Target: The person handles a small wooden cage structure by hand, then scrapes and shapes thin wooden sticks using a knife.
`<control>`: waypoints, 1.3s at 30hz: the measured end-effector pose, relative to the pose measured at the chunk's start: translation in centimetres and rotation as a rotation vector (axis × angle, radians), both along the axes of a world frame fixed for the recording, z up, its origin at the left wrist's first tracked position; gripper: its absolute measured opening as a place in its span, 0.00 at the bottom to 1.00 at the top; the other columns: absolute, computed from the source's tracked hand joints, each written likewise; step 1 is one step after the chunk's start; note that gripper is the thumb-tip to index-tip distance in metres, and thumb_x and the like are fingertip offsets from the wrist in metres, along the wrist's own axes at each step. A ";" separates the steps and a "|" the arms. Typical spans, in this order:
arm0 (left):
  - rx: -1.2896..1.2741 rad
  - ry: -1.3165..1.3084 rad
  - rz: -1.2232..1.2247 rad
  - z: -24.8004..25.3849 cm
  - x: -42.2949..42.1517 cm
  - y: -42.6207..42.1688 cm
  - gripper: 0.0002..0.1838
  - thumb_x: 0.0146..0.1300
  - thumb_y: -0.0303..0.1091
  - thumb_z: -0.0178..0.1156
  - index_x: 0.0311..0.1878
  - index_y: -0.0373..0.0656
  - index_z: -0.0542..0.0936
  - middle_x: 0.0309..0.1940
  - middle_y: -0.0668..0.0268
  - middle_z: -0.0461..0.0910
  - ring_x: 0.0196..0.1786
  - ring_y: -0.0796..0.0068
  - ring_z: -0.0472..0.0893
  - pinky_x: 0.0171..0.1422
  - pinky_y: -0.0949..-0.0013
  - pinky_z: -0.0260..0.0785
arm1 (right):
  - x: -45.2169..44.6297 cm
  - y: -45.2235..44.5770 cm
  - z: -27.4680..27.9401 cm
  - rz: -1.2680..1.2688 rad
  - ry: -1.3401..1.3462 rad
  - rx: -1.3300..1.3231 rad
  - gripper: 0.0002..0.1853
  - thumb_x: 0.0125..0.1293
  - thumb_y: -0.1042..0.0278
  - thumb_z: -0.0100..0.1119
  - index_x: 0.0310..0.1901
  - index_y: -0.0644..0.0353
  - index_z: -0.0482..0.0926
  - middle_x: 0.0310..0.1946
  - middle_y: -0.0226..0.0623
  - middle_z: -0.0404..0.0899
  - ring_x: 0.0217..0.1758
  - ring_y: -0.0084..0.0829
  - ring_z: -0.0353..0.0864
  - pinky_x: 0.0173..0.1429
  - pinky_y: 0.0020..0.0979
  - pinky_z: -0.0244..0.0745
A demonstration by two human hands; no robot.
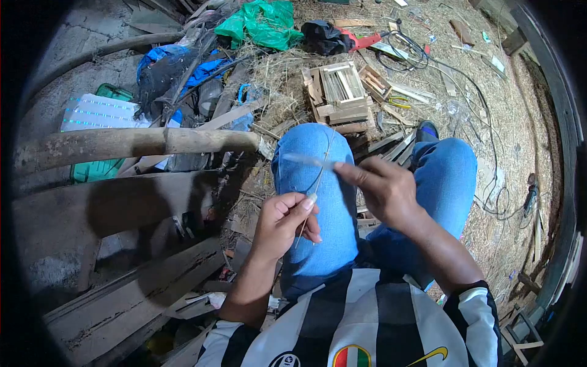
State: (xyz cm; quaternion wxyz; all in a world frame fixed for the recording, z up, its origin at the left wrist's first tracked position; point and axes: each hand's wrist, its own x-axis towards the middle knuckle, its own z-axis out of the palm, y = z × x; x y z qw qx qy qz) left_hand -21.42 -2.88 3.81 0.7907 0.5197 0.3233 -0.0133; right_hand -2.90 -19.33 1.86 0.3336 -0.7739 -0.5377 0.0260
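My left hand [287, 223] is closed around a thin stick [318, 178], pinching it between thumb and fingers above my left knee. The stick runs up across the blue jeans, and its lower end shows below the fingers. My right hand [386, 186] is closed on a pale blade-like tool [309, 160], blurred by motion, which points left and crosses the upper part of the stick. Whether the blade touches the stick I cannot tell.
Beyond my knees are a small wooden slat crate [343, 85], yellow-handled pliers [400, 102] and a red power tool [365, 41] with a black cable. A thick pole [140, 142] lies at left, near a green plastic bag [262, 25]. Wooden boards [147, 293] are at lower left.
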 end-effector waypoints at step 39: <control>0.136 0.058 -0.031 0.8 1.0 0.3 0.14 0.76 0.37 0.58 0.38 0.34 0.80 0.22 0.61 0.82 0.20 0.69 0.84 0.23 0.73 0.75 | 0.9 0.3 -0.2 -0.038 -0.010 0.068 0.25 0.58 0.78 0.67 0.57 0.43 0.88 0.29 0.35 0.81 0.27 0.37 0.81 0.29 0.35 0.77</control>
